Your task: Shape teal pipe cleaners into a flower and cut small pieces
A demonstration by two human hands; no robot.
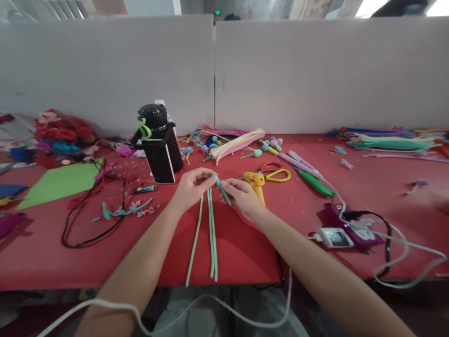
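Over the middle of the red table, my left hand point(192, 187) pinches the upper end of a teal pipe cleaner point(225, 195) between thumb and fingertips. My right hand point(242, 196) is closed on the same piece a little lower, and its free end points down toward the table. The piece looks bent or wound at the top, though fingers partly hide it. Below my hands lie several long light green pipe cleaners point(213, 238), running toward the front edge. A yellow glue gun point(255, 180) rests just beyond my right hand, beside scissors point(280, 176) with red and yellow handles.
A black tumbler point(152, 117) and a phone point(161, 161) on a black stand rise behind my left hand. Pipe cleaner bundles point(238, 145) lie at the back. White cables point(403, 243) and a power bank point(336, 238) occupy the right; green paper point(59, 182) lies left.
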